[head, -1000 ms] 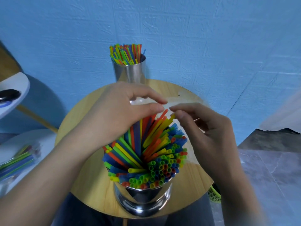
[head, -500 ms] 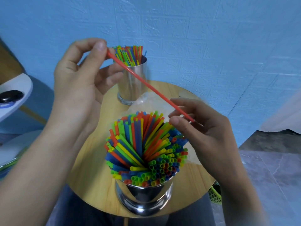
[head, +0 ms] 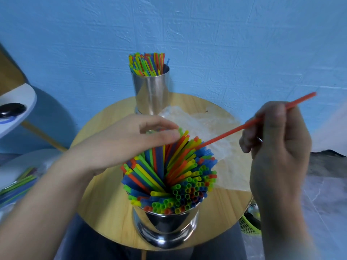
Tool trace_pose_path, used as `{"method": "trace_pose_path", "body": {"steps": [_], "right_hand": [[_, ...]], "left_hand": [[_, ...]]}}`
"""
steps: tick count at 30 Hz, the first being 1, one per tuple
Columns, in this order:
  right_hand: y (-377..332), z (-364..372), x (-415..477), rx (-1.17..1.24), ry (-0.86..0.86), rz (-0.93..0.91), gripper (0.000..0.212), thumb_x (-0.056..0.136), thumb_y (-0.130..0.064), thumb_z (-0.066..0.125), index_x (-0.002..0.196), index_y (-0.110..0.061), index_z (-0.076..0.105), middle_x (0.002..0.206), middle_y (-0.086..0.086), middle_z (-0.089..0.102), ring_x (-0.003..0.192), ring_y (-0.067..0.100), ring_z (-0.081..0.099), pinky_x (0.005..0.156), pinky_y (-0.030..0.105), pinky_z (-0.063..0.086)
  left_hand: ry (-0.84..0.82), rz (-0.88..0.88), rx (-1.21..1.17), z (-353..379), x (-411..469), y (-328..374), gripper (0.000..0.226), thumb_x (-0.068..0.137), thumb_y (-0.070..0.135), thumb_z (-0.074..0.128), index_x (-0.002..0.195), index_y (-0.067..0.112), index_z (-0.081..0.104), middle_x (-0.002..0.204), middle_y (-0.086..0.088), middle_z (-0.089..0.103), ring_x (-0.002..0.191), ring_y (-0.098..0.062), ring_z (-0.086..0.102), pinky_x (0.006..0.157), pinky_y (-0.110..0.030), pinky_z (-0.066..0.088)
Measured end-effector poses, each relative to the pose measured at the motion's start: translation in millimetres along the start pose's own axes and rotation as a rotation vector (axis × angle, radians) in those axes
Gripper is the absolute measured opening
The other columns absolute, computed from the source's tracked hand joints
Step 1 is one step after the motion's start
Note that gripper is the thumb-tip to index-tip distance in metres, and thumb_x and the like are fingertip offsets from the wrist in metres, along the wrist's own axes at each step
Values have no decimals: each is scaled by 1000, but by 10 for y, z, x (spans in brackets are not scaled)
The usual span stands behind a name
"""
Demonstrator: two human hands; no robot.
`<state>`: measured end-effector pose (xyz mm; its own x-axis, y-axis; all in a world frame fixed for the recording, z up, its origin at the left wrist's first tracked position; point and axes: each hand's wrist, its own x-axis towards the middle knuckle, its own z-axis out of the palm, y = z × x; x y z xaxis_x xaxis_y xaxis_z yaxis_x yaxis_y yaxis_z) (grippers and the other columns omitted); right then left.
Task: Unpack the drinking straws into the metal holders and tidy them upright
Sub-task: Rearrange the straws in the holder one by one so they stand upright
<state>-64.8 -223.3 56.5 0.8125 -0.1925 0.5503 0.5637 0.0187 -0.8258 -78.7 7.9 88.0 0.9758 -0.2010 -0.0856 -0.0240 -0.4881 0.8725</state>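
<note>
Progress check on the straw job: I'd call it mostly done, with the fiddly part left.

The near shiny round metal holder (head: 165, 228) sits at the front edge of the round wooden counter (head: 105, 203) and is crammed with multicoloured plastic straws (head: 187, 192). The ones on the near side stand fairly straight. The ones behind lean and fan out toward the back, so that bunch isn't upright yet.

The tall metal holder at the back (head: 152, 91) has its own bundle of coloured straws (head: 147, 63) leaning a bit left, otherwise neat enough. A crumpled clear plastic wrapper (head: 206, 128) lies flat on the counter between the two holders and looks emptied.

The right hand (head: 277, 147) has its grip pinched narrow on a single orange-red plastic straw (head: 234, 131). It's held at a slant, low end touching the top of the near bunch and the other end poking up to the right. My guess is it's about to get slotted in.

The left hand (head: 127, 141) rests on the tips of the leaning straws at the far side of the near holder, fingers gently curved. I can't tell whether that grip actually holds any of them.

Off the counter at far left there's a blurry clear packet of green and blue straws (head: 16, 184). So I'd say there's likely more unpacking to go, plus straightening the near bunch.
</note>
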Motion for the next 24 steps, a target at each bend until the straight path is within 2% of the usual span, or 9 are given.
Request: {"method": "trace_pose_path", "body": {"steps": [3,7,10,12,13,14,16,20,24], "right_hand": [[41,58,-42,-208,-169,-32,24,108,-29,45,86,-27,55,69,2,54,61,15,51,56,35,40],[72,107,-78,-312,-290,7,19,105,-34,47,89,-32,58,78,-5,61,71,15,58,61,30,46],[75,132,-77,-345,-381,63,15,105,-35,53,93,-31,60,83,-7,63,74,14,58,62,29,48],[79,134,-75,-308,-409,124,6,101,-29,62,100,-35,61,87,-12,64,75,10,59,62,21,47],[74,133,-75,-293,-406,141,15,98,-27,66,106,-38,60,89,-12,65,75,10,60,64,22,49],[76,127,-71,-280,-403,146,25,96,-26,68,113,-41,58,89,-10,67,76,11,62,66,24,50],[80,116,-65,-283,-392,137,33,95,-26,70,119,-45,56,87,-7,69,76,14,64,69,29,52],[103,103,-70,-376,-433,114,16,103,-35,58,108,-43,71,89,-19,71,88,9,68,72,29,53],[117,88,-79,-365,-502,160,28,106,-38,49,104,-34,76,97,-19,76,98,7,71,81,41,57]], "left_hand": [[-37,-27,-18,-12,-33,-40,37,78,43,78,114,36,72,105,16,77,94,-6,75,84,-30,60],[88,-32,-6,-10,-25,-124,30,78,44,83,106,45,73,112,23,74,103,-6,71,95,-52,56],[115,-14,-42,7,-29,-169,23,81,35,77,104,37,76,107,18,76,104,-6,70,100,-39,53],[116,5,-52,16,-43,-175,19,85,30,76,104,36,77,105,17,77,98,-2,71,85,-23,55],[119,10,-54,18,-51,-171,19,86,29,75,103,36,77,103,17,77,95,-1,71,78,-18,53],[121,15,-58,20,-55,-171,19,87,28,74,104,35,77,102,17,77,93,-2,72,77,-18,53],[132,19,-67,33,-63,-162,20,87,26,74,105,32,77,102,15,78,95,-5,73,89,-29,55],[180,47,-38,46,-58,-158,18,86,26,75,103,32,77,103,18,77,98,0,71,100,-36,52],[185,44,-16,44,-53,-161,16,87,26,77,101,34,77,104,18,76,99,0,71,101,-41,52]]}}
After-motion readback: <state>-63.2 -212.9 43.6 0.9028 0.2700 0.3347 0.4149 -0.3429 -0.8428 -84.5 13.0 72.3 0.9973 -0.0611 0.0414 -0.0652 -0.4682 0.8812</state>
